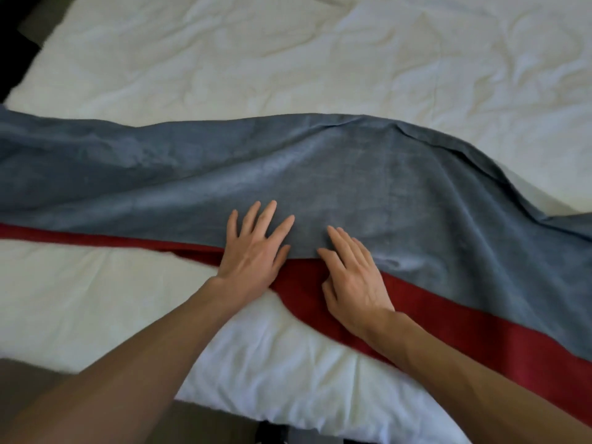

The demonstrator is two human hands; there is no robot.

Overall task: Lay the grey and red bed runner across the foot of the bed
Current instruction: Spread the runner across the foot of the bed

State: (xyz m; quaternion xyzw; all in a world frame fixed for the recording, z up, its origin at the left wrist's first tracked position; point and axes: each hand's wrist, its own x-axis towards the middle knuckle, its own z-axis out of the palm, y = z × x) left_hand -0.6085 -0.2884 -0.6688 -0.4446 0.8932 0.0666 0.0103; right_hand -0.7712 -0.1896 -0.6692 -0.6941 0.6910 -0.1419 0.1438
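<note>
Lying open-fingered, left hand (253, 251) and right hand (352, 277) press the bed runner (384, 174), ends cropped.

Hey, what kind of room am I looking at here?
Most likely a bedroom, perhaps a hotel room. A bed with a crumpled white duvet fills the view, and a grey and red bed runner lies across it.

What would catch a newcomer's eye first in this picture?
A rumpled grey and red bed runner stretches across the white bedding, red band nearest the viewer. At its middle, the left hand and right hand rest flat on it, fingers extended, side by side.
</note>
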